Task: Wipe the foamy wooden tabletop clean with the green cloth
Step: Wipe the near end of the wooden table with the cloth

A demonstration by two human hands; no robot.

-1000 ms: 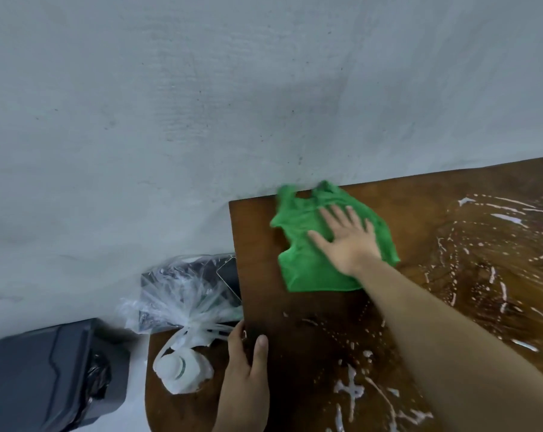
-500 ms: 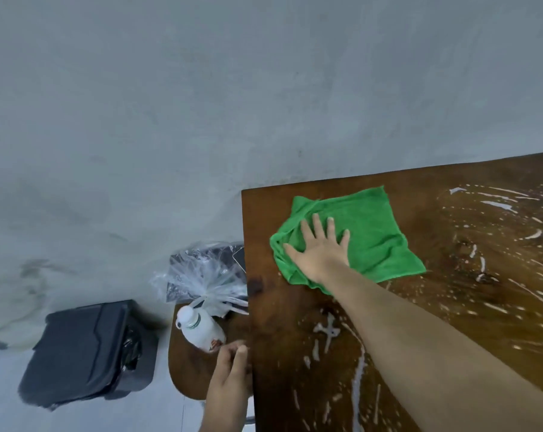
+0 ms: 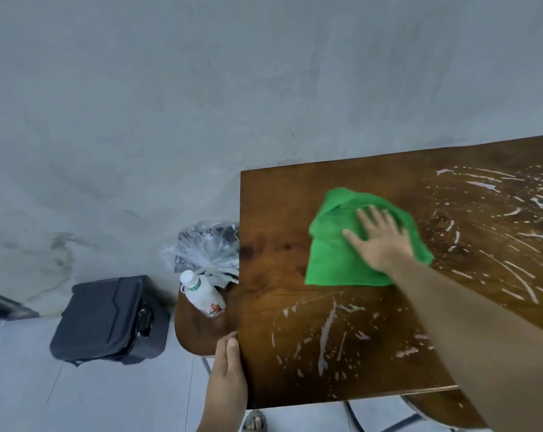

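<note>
**Right hand pressing a green cloth flat on a foam-streaked wooden tabletop**

I am looking down from the head camera at the left end of a dark wooden tabletop (image 3: pixel 279 213). The green cloth (image 3: pixel 332 263) lies on it, rumpled along its far edge, a little in from the far left corner. The wood to the left of the cloth looks bare and glossy.

The right hand (image 3: pixel 381 241) lies palm down on the right half of the cloth. Its fingers are spread and straight, pointing away from me and slightly left, pressing the cloth onto the wood and not gripping it. The bare forearm reaches in from the lower right.

White foam streaks (image 3: pixel 326 332) smear the near part of the tabletop below the cloth. More foam streaks cover the wood to the right of it.

The left hand (image 3: pixel 228 366) is well apart from the right, at the near left edge of the tabletop. Its thumb and the one finger I can see lie straight against that edge.

Past the left edge, lower down, a small round wooden stool (image 3: pixel 192 332) carries a white bottle (image 3: pixel 203 294) and a crumpled clear plastic bag (image 3: pixel 206 247). A black bin (image 3: pixel 108 319) stands on the pale floor (image 3: pixel 92 400) further left, below a grey wall (image 3: pixel 201 88). A sandalled foot (image 3: pixel 254 422) shows at the bottom edge.
</note>
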